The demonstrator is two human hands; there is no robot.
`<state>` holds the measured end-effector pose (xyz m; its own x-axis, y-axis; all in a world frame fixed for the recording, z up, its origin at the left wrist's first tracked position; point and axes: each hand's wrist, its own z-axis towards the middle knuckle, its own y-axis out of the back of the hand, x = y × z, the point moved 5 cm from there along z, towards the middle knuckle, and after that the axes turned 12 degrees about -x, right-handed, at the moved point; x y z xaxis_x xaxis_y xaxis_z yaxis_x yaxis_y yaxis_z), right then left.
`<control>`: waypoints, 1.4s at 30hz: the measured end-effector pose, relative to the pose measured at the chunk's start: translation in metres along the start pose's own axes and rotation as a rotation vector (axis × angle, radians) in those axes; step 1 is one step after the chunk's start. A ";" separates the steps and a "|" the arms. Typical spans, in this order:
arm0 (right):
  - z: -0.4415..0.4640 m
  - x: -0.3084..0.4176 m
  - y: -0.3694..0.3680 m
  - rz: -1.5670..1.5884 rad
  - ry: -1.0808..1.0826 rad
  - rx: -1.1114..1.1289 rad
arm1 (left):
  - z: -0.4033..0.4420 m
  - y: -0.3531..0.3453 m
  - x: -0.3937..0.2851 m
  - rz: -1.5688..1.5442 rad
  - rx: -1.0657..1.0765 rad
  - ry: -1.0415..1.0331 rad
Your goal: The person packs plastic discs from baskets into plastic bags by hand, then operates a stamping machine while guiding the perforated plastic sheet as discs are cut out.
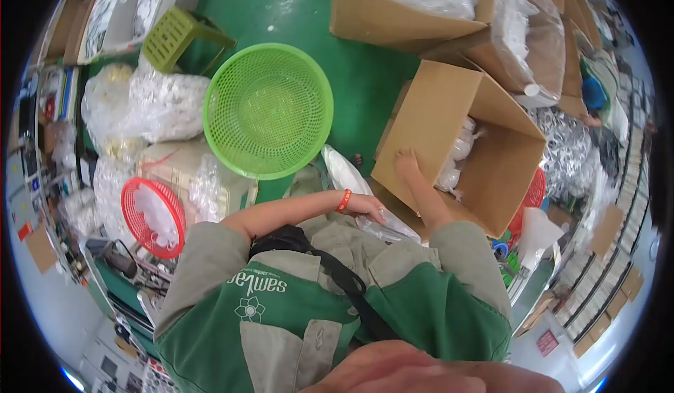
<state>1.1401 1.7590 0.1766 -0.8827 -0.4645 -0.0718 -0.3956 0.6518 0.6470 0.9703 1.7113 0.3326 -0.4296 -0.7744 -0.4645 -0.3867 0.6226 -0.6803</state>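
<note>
Left hand (365, 207) has fingers closed on the bag (390, 231) beside the near-left corner of the carton (437, 105), right hand (406, 164) lies on its left panel, probably steadying it, can't tell if gripping.

The cardboard box (430, 108) is coloured plain brown; the plastic bag (388, 230), cloudy white. The mesh basket (268, 110) is coloured lime green, the floor (295, 7) deeper green. The shirt (435, 302) is blocked in green and beige, printed with a white flower (250, 310).
</note>
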 end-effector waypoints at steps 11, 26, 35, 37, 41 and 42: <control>-0.229 0.021 0.167 1.329 0.152 -0.589 | -0.102 -0.069 -0.203 -0.213 -0.083 -0.223; -0.379 -0.073 0.416 1.412 -0.406 -1.813 | -0.217 -0.148 -0.391 1.372 -0.336 -1.323; -0.379 -0.061 0.412 1.390 -0.426 -1.569 | -0.135 -0.178 -0.315 0.821 0.109 -0.942; -0.400 -0.078 0.403 2.102 -0.036 -1.766 | -0.128 -0.181 -0.303 0.838 0.146 -0.829; -0.433 -0.112 0.359 2.241 0.195 -1.969 | -0.113 -0.165 -0.303 0.766 -0.004 -0.707; -0.449 -0.122 0.343 2.213 0.073 -2.179 | -0.107 -0.157 -0.302 0.758 -0.007 -0.640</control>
<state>1.2263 1.7696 0.7480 0.2708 -0.5973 0.7549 0.4434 -0.6187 -0.6485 1.0732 1.8596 0.6406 -0.0447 -0.0847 -0.9954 -0.1976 0.9775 -0.0743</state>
